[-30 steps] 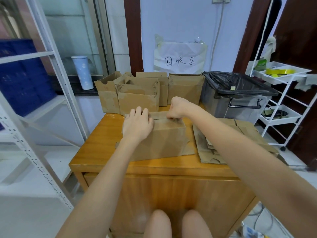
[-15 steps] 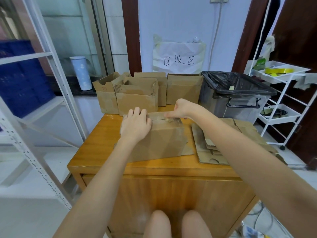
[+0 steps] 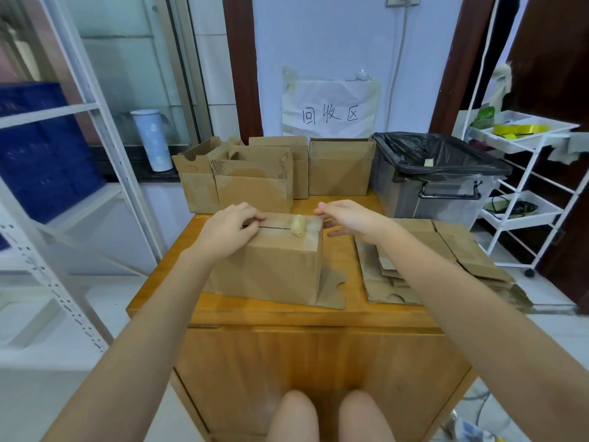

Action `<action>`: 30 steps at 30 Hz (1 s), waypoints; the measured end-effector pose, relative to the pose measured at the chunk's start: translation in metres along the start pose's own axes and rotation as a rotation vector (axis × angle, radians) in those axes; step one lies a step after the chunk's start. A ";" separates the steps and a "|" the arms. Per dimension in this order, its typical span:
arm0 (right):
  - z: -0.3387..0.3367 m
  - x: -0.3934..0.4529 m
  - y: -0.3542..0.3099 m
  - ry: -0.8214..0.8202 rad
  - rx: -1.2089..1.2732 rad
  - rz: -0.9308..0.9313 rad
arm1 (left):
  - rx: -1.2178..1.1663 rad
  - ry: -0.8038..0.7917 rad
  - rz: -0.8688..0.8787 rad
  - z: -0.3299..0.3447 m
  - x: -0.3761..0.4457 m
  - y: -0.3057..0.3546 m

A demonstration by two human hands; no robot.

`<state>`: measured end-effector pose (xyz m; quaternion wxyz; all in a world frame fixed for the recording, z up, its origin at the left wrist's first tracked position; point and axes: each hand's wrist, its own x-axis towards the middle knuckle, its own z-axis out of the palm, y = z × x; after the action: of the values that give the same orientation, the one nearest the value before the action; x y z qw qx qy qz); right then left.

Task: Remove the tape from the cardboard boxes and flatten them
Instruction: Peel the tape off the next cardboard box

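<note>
Left hand [image 3: 228, 229] on taped box [image 3: 274, 266]

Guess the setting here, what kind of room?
Probably a recycling corner in a storeroom or workshop: a handwritten wall sign, open cardboard boxes on a wooden cabinet, a bag-lined bin, metal shelving.
</note>
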<state>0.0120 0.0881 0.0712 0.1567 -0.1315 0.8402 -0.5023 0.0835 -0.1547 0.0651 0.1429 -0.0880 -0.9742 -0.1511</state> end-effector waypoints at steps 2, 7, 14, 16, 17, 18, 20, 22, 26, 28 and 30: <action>0.000 0.000 0.008 0.009 0.066 0.010 | 0.005 -0.015 -0.013 -0.002 0.001 0.002; 0.005 -0.003 0.022 0.030 0.089 -0.055 | 0.030 0.064 -0.126 0.002 0.009 0.035; 0.010 -0.004 0.035 0.003 0.104 -0.088 | -0.048 0.183 -0.086 0.034 0.005 0.044; 0.011 -0.007 0.039 -0.028 0.125 -0.102 | -0.117 0.170 -0.031 0.033 0.005 0.026; 0.012 -0.010 0.040 -0.052 0.124 -0.107 | -0.193 0.141 -0.004 0.030 0.006 0.016; 0.013 -0.012 0.041 -0.080 0.116 -0.105 | -0.276 0.099 0.011 0.027 0.007 0.008; 0.018 -0.014 0.043 -0.133 0.129 -0.085 | -0.378 0.016 0.043 0.019 0.009 -0.005; 0.024 -0.015 0.045 -0.155 0.205 -0.066 | -0.350 0.003 0.089 0.012 0.010 -0.014; 0.031 -0.020 0.042 -0.173 0.207 -0.137 | -0.443 -0.050 0.099 0.003 0.006 -0.022; 0.037 -0.023 0.038 -0.172 0.170 -0.180 | -0.517 -0.081 0.087 -0.001 0.004 -0.021; 0.045 -0.024 0.036 -0.154 0.171 -0.214 | -0.590 -0.069 0.064 -0.001 0.002 -0.019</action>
<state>0.0494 0.0776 0.0222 0.1770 -0.2445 0.7609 -0.5743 0.0778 -0.1728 0.0612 0.0829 -0.1615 -0.8891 -0.4202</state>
